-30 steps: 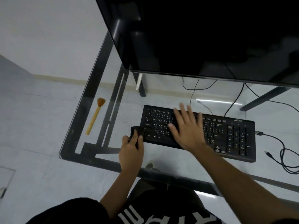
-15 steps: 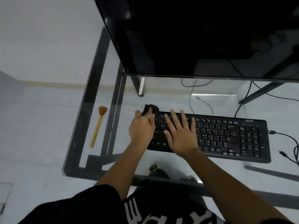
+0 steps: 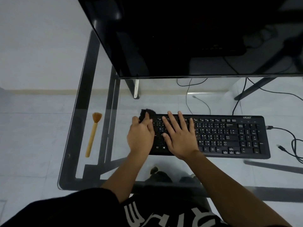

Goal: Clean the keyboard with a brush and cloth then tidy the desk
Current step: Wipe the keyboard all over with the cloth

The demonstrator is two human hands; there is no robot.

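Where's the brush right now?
Head view: the brush lies on the glass desk near its left edge, left of the keyboard and the left hand, touching neither, bristles pointing away from the person.

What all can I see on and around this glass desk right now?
keyboard: one, black, on the desk in front of the monitor
cloth: one, black, at the keyboard's far left corner, in the left hand
brush: one, tan handle and orange-brown bristles, on the desk left of the keyboard
monitor: one, black, screen dark, at the desk's back
desk: one, clear glass with black frame
cables: several, black, right of and behind the keyboard
left hand: one, bare, at the keyboard's left end, gripping the cloth
right hand: one, bare, flat on the keys
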